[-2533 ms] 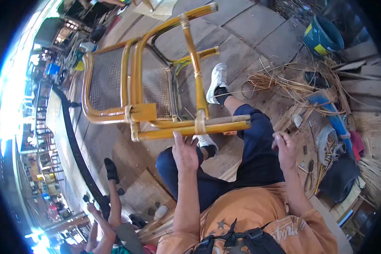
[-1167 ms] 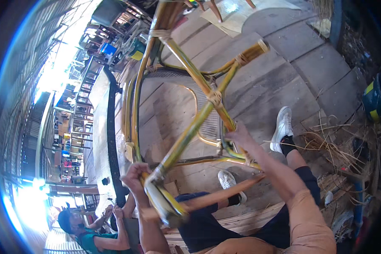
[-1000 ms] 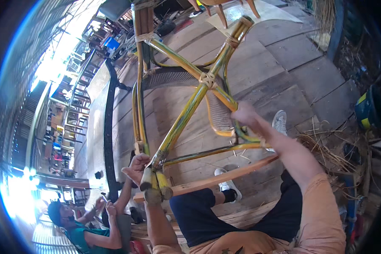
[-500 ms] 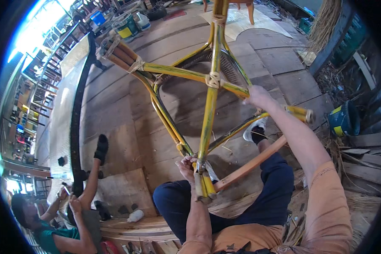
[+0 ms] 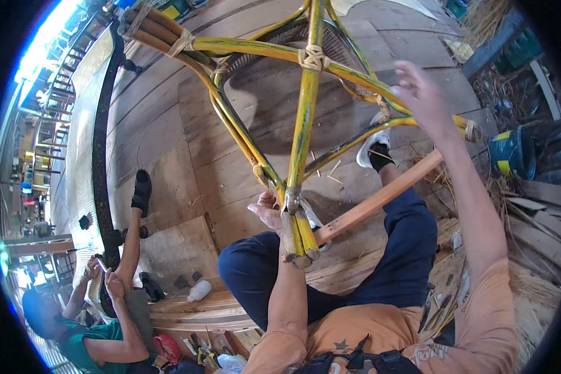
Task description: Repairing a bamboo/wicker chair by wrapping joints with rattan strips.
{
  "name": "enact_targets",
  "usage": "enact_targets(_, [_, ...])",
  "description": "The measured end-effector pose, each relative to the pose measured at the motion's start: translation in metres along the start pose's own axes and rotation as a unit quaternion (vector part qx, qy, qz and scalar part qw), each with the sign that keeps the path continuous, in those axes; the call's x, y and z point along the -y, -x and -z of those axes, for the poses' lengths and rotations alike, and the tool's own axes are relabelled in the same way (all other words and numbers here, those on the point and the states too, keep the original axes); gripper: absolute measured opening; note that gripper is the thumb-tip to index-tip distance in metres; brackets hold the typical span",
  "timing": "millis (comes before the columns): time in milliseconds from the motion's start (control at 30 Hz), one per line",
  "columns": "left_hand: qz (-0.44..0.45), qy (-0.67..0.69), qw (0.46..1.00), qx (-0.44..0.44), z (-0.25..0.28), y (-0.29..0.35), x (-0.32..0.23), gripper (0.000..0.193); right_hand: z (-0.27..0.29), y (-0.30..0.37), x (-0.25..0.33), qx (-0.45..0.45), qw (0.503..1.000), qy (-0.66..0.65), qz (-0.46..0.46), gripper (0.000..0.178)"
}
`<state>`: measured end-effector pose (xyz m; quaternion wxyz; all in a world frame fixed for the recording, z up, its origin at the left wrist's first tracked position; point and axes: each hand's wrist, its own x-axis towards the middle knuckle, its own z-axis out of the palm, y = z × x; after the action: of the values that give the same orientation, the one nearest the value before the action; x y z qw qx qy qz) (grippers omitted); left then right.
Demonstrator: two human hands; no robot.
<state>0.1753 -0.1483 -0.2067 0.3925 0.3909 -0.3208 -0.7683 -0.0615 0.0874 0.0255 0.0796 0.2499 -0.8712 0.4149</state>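
Left grip (image 5: 269, 212) at lower corner of chair frame (image 5: 303, 124), fingers part curled, thumb out; frame hides rest, cannot tell whether it clasps. Right grip (image 5: 425, 103) blurred, fingers loosely parted, empty, just beside right-hand pole (image 5: 368, 83). Frame tilted over floor (image 5: 162, 193), ahead of knees (image 5: 249, 258). Pale lashing (image 5: 314, 58) binds pole crossing. Wood strip (image 5: 380, 198) slants from lower corner toward right. Bucket (image 5: 511, 156) at far right; co-worker (image 5: 78, 340) in green at lower left.

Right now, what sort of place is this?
Probably a cane-furniture workshop: a frame of lashed poles before the wearer, small offcuts on the floor, and a co-worker beside a long dark-edged panel.
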Motion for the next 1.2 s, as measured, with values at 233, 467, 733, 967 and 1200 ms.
enact_targets(233, [0.119, -0.018, 0.990, 0.073, 0.009, 0.004, -0.008, 0.056, 0.078, 0.217, -0.005, -0.199, 0.920, -0.206, -0.268, 0.024])
enact_targets(467, [0.356, -0.094, 0.924, 0.103, 0.016, 0.030, -0.010, 0.078, 0.048, 0.393, -0.037, -0.140, 0.828, -0.209, -0.501, 0.021])
enact_targets(733, [0.397, 0.139, 0.867, 0.268, 0.084, -0.041, 0.071, 0.048, 0.036, 0.437, -0.039, -0.178, 0.817, -0.210, -0.507, 0.019])
enact_targets(967, [-0.007, -0.583, 0.693, 0.423, 0.081, -0.075, 0.067, 0.036, 0.033, 0.450, -0.037, -0.208, 0.834, -0.182, -0.477, 0.018])
enact_targets(1200, [0.333, -0.086, 0.932, 0.117, 0.038, -0.037, 0.045, 0.049, 0.030, 0.471, -0.033, -0.229, 0.844, -0.101, -0.474, 0.018])
